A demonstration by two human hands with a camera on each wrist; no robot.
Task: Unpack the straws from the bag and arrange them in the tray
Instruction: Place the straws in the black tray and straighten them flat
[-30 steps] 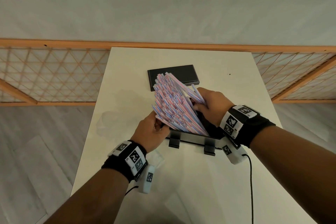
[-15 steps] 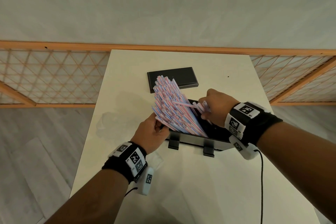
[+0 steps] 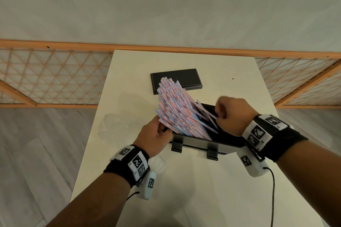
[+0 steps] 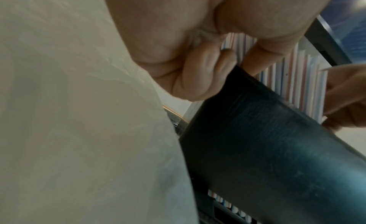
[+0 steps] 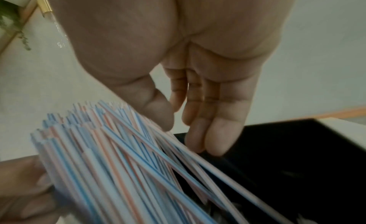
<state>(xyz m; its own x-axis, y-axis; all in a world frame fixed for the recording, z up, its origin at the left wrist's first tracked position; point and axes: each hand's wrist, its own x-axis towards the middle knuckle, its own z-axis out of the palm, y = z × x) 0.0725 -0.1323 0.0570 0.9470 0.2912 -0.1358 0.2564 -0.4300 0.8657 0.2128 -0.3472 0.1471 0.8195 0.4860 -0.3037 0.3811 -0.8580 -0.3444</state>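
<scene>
a: where were the striped straws (image 3: 177, 108)?

b: stood as one thick bundle in the left end of the black tray (image 3: 201, 143), lower ends down inside, tops fanned up and leaned away to the left. crossed in front of the black lid (image 3: 184, 79) lying flat farther back on the cream table (image 3: 203, 190).

a: and the left hand (image 3: 155, 134)?

b: clamped round the bundle low down, right at the tray's left end. seen from the left wrist with fingers curled tight under the straws and thumb laid over them.

a: right hand (image 3: 232, 116)?

b: hung over the middle of the tray, just right of the bundle. seen from the right wrist with fingers (image 5: 217, 133) held nearly straight, close together and pointed down into the tray, thumb tip against the nearest straws. gripped nothing that could be made out.

a: any strays?

b: yes, a few loose ones, peeled off the bundle and slanted to the right across the open tray, upper ends up by the right hand's fingers. couldn't tell whether rested on the fingers or only passed in front.

a: tray itself?

b: sat on the table on two small black feet along the near side, right half dark with no straws made out there.
</scene>
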